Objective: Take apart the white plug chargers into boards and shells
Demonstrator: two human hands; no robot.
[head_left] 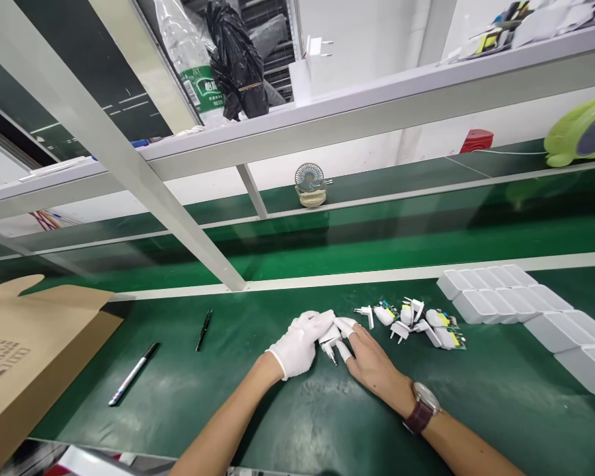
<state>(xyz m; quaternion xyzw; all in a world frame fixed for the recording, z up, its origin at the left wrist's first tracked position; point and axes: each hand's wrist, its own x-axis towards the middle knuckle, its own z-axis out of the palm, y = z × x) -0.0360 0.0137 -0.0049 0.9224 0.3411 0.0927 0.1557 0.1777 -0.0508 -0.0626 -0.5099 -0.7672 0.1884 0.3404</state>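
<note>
My left hand (300, 344), in a white glove, is closed round a white plug-in charger (330, 338), whose two-pin plug points down toward me. From the other side my right hand (371, 363), with white finger cots on its fingertips and a watch on the wrist, grips the same charger between thumb and fingers. The glove hides part of the charger. Just right of my hands lies a loose pile of white plug heads (400, 330) and charger shells (439, 319), some with circuit boards (459, 340) showing.
Rows of white plastic boxes (515, 304) stand at the right. A marker (133, 374) and a black pen (205, 330) lie left of my hands, beside an open cardboard box (44, 350). A slanting metal post (178, 228) meets the table beneath a shelf (377, 99); a small fan (311, 185) stands behind.
</note>
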